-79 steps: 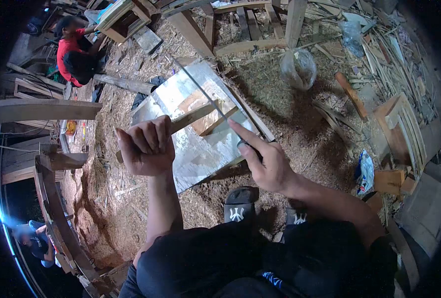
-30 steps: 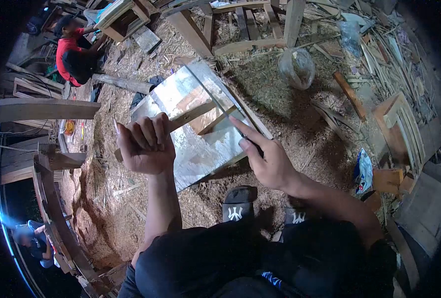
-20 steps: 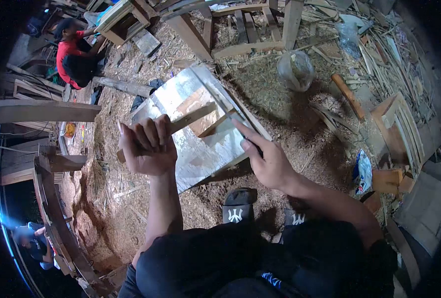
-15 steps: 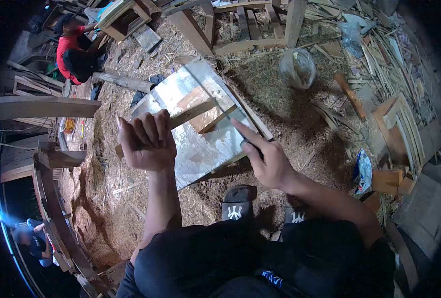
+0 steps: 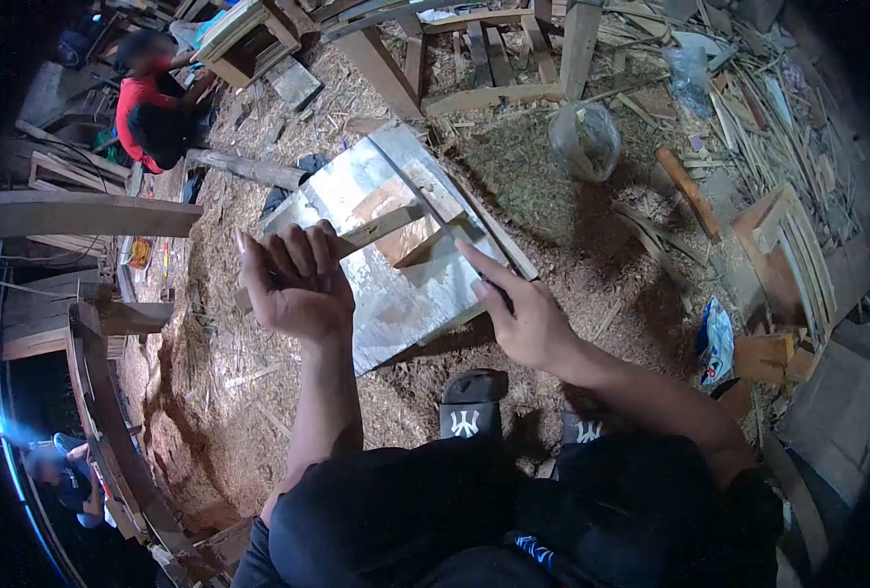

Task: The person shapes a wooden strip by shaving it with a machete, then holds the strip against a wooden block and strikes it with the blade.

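Note:
My left hand (image 5: 302,284) is closed around a narrow wooden strip (image 5: 384,227), whose far end points to the upper right over a pale, worn board (image 5: 386,328). In my right hand (image 5: 533,318) is a long, thin metal file (image 5: 410,181) with a dark handle, the index finger stretched along it. The file slants to the upper left and passes right by the strip's free end. Beneath them, a brown piece of wood (image 5: 420,250) lies on the board.
Sawdust and shavings cover the ground. A clear plastic bag (image 5: 587,147) and scrap wood lie to the right, near a wooden frame (image 5: 773,255). A person in red (image 5: 146,118) crouches at upper left; another person (image 5: 72,480) is at lower left. Curved timbers (image 5: 92,214) stand at left.
My left hand has tilted slightly, and the strip's free end sits a little lower. The file has shifted slightly along its slant. My right hand keeps almost the same place.

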Motion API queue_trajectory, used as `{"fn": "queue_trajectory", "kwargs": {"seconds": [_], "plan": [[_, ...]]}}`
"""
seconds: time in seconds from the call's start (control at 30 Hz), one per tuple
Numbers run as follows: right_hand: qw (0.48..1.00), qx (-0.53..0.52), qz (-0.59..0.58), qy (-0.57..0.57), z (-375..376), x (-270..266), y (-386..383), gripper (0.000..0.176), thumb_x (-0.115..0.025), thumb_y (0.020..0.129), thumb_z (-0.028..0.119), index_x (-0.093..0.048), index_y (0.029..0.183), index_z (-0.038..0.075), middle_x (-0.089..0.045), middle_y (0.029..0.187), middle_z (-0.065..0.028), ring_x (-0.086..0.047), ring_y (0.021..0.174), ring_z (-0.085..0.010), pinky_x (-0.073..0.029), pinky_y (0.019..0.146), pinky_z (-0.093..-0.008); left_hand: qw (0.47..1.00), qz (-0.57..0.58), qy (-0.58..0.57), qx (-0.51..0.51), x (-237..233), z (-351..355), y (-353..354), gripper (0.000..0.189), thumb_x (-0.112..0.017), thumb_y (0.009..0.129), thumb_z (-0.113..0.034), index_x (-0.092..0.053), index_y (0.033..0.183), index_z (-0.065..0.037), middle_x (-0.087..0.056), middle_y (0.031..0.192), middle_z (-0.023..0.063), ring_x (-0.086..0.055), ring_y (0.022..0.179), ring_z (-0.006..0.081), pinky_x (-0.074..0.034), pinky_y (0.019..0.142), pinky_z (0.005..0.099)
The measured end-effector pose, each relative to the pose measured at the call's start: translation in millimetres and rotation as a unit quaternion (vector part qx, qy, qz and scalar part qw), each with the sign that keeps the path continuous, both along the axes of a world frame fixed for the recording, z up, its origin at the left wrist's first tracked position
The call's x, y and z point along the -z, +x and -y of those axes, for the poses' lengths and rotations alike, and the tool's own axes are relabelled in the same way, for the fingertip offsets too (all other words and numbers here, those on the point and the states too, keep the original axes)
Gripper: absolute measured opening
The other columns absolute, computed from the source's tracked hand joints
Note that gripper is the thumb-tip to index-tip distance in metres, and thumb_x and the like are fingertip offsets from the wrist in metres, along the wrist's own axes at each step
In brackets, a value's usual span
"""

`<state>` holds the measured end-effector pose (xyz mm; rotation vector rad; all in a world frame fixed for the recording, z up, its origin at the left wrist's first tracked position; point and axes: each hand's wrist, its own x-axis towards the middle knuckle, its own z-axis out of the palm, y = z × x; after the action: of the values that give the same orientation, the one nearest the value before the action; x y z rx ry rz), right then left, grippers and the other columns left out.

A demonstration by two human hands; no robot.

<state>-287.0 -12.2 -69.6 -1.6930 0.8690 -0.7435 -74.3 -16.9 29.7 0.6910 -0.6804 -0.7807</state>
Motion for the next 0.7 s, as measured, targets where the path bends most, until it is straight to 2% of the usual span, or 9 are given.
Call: {"fn": "queue_trajectory", "kwargs": {"seconds": [0.2, 0.3, 0.37, 0.4, 0.47, 0.5, 0.57, 0.67, 0.7], "plan": [[0.999, 0.009, 0.047, -0.022, -1, -4, -4, 0.048, -0.047, 0.102, 0.013, -0.039, 0.149, 0.012, -0.054, 0.057, -0.0125, -0.041, 0.046, -0.0046, -0.039, 0.044, -0.0287, 0.994, -0.037, 0.036, -0.092, -5, 1, -9, 0.05, -0.038, 0.104, -0.032, -0.024, 0.057, -0.018, -0.018, 0.048, -0.002, -0.015, 0.04, 0.0116, -0.024, 0.047, 0.0276], [0.999, -0.011, 0.024, -0.039, -1, 7, 0, 0.048, -0.047, 0.102, 0.013, -0.039, 0.149, 0.01, -0.059, 0.059, -0.0129, -0.045, 0.046, -0.006, -0.042, 0.046, -0.0303, 0.999, 0.042, -0.017, -0.02, -1, 2, 0, 0.05, -0.037, 0.104, -0.03, -0.024, 0.058, -0.018, -0.017, 0.048, -0.0021, -0.013, 0.041, 0.0117, -0.022, 0.046, 0.0279], [1.0, -0.001, -0.005, -0.023, 2, 1, 1, 0.048, -0.046, 0.101, 0.013, -0.038, 0.149, 0.009, -0.07, 0.08, -0.0185, -0.052, 0.049, -0.0082, -0.047, 0.05, -0.031, 0.991, -0.027, 0.034, -0.126, -2, 5, -1, 0.049, -0.036, 0.104, -0.029, -0.023, 0.058, -0.017, -0.016, 0.049, -0.0021, -0.012, 0.042, 0.0116, -0.021, 0.047, 0.0284], [1.0, 0.001, -0.005, -0.022, 4, 1, 4, 0.048, -0.046, 0.101, 0.013, -0.038, 0.149, 0.009, -0.07, 0.08, -0.0185, -0.052, 0.049, -0.0082, -0.047, 0.05, -0.031, 0.991, -0.026, 0.036, -0.124, 2, 2, 3, 0.049, -0.036, 0.104, -0.029, -0.023, 0.058, -0.017, -0.016, 0.049, -0.0021, -0.012, 0.042, 0.0116, -0.021, 0.047, 0.0284], [0.978, 0.067, 0.117, -0.159, 9, 2, 12, 0.049, -0.046, 0.101, 0.012, -0.038, 0.149, 0.009, -0.07, 0.106, -0.0224, -0.056, 0.054, -0.0098, -0.051, 0.057, -0.0305, 0.999, -0.001, -0.001, -0.047, 13, -5, 16, 0.046, -0.033, 0.105, -0.03, -0.026, 0.061, -0.018, -0.02, 0.052, -0.0014, -0.019, 0.045, 0.0141, -0.03, 0.056, 0.0324], [0.978, 0.068, 0.117, -0.158, 9, -7, 8, 0.049, -0.046, 0.101, 0.012, -0.038, 0.149, 0.009, -0.07, 0.106, -0.0224, -0.056, 0.054, -0.0098, -0.051, 0.057, -0.0305, 0.999, 0.0, 0.0, -0.046, 12, -4, 14, 0.046, -0.033, 0.105, -0.03, -0.026, 0.061, -0.018, -0.02, 0.052, -0.0014, -0.019, 0.045, 0.0141, -0.03, 0.056, 0.0324], [0.988, 0.009, 0.153, 0.014, 5, -33, -1, 0.049, -0.046, 0.101, 0.012, -0.038, 0.149, 0.01, -0.065, 0.123, -0.0214, -0.06, 0.057, -0.011, -0.053, 0.061, -0.0303, 0.998, 0.007, 0.009, -0.069, 9, -4, 7, 0.045, -0.034, 0.105, -0.03, -0.026, 0.062, -0.018, -0.019, 0.052, -0.0015, -0.018, 0.045, 0.0145, -0.03, 0.055, 0.0322], [0.995, -0.005, 0.09, -0.031, 0, -12, 3, 0.048, -0.046, 0.102, 0.014, -0.038, 0.149, 0.01, -0.064, 0.124, -0.0201, -0.058, 0.054, -0.0099, -0.052, 0.058, -0.0309, 0.998, 0.024, 0.017, -0.057, 4, -4, 4, 0.045, -0.034, 0.105, -0.03, -0.026, 0.062, -0.018, -0.019, 0.051, -0.0016, -0.019, 0.045, 0.0148, -0.03, 0.055, 0.0319], [0.997, -0.062, -0.019, 0.048, 2, -6, 2, 0.048, -0.046, 0.102, 0.016, -0.037, 0.149, 0.01, -0.063, 0.125, -0.0217, -0.055, 0.05, -0.0082, -0.051, 0.053, -0.0304, 0.998, 0.024, 0.016, -0.055, 3, -2, 1, 0.045, -0.034, 0.105, -0.03, -0.026, 0.062, -0.018, -0.019, 0.051, -0.0016, -0.019, 0.045, 0.0148, -0.03, 0.055, 0.0319]]}}
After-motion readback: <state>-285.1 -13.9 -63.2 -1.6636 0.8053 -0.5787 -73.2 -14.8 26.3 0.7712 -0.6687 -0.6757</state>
